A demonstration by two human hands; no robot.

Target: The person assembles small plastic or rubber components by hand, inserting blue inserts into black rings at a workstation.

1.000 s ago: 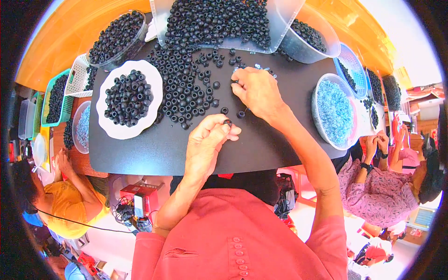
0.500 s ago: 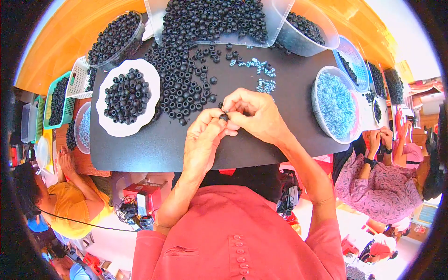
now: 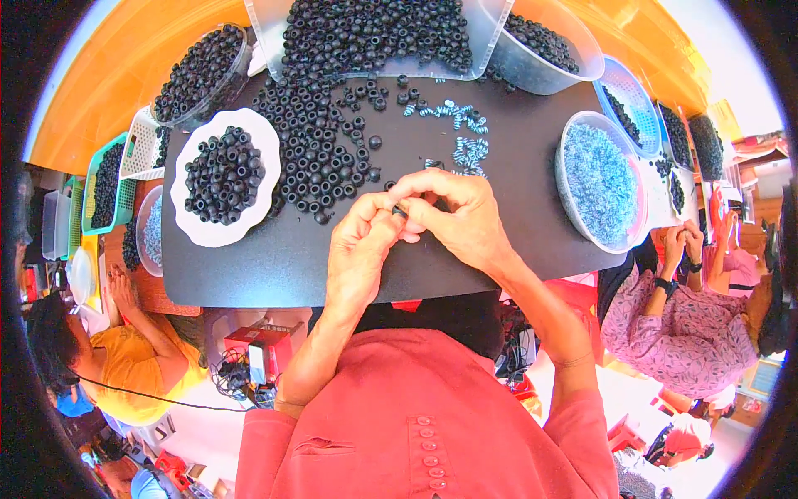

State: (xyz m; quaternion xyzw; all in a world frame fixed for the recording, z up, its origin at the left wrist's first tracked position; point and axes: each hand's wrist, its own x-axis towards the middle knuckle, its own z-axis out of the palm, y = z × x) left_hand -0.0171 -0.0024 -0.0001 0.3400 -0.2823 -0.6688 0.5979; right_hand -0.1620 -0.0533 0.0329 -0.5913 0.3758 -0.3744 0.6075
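Over the near part of the dark table (image 3: pixel 515 241), my two hands meet fingertip to fingertip. My left hand (image 3: pixel 364 237) pinches a small black bead-like piece (image 3: pixel 399 211) between thumb and fingers. Curled in from the right, my right hand (image 3: pixel 462 218) has its thumb and fingertips closed at that piece; whatever is between them is too small or hidden to tell. Beyond my hands lies a loose spread of black bead-like pieces with holes (image 3: pixel 320 158). Small pale-blue coils, like springs (image 3: pixel 471 153), are scattered to its right.
A white scalloped plate (image 3: pixel 180 195) of black pieces stands left. A clear tub (image 3: pixel 568 195) of pale-blue coils stands right. At the back are a large clear bin (image 3: pixel 490 37) and a round tub (image 3: pixel 532 75). Other people (image 3: pixel 145 358) sit at both sides.
My right hand's raised fingers have dropped and closed in toward the black piece. The left hand keeps its pinch. The view has shifted slightly.
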